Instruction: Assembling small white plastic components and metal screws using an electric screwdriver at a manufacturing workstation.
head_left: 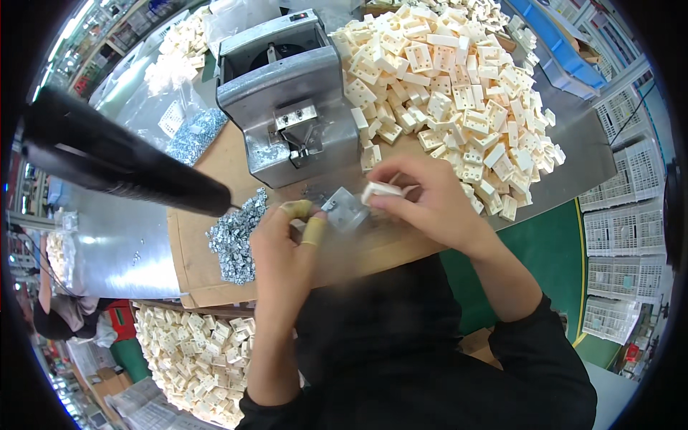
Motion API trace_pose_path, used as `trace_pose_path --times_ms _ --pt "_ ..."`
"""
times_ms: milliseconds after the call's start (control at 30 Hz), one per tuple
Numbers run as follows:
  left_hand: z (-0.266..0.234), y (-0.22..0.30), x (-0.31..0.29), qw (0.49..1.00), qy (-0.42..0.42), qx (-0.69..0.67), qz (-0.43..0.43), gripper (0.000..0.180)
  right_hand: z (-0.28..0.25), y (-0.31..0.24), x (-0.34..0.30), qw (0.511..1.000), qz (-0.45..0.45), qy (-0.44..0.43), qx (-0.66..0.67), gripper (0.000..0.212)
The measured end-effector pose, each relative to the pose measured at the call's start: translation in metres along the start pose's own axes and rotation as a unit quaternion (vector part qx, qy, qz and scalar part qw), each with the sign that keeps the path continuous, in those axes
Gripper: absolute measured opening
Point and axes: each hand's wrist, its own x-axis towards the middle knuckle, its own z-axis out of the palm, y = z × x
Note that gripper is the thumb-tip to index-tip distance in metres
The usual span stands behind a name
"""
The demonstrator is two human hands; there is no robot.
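My right hand [430, 204] pinches a small cream plastic block [381, 190] between thumb and fingers, just above the cardboard. My left hand [287, 240] has yellow wraps on two fingers. Its fingers are curled together near a pile of small metal pieces [240, 242]; what they hold, if anything, is too small to make out. Between the hands lies a pale, see-through square fixture [345, 210] on the cardboard sheet [197, 265]. A few dark small parts [314, 193] sit beyond it, in front of a grey metal machine [287, 107].
A black powered screwdriver [122, 158] juts in from the left, its tip above the metal pieces. A big heap of cream blocks [459, 93] covers the right back of the table. More blocks [193, 358] fill a container below left. White crates [623, 236] stand at right.
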Motion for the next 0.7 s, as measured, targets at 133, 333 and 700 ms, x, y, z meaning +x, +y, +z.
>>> trace_pose_path --times_ms 133,333,700 --pt "0.018 0.008 0.004 0.995 0.035 0.089 0.040 0.014 0.016 0.000 0.012 0.997 -0.018 0.004 -0.073 0.026" --pt "0.027 0.008 0.003 0.982 0.068 0.140 0.102 0.012 0.027 0.005 0.015 0.996 -0.074 0.020 -0.051 0.023" --pt "0.022 0.005 -0.002 0.979 0.051 0.147 0.135 0.013 0.029 0.011 0.008 0.983 -0.156 0.043 -0.085 0.022"
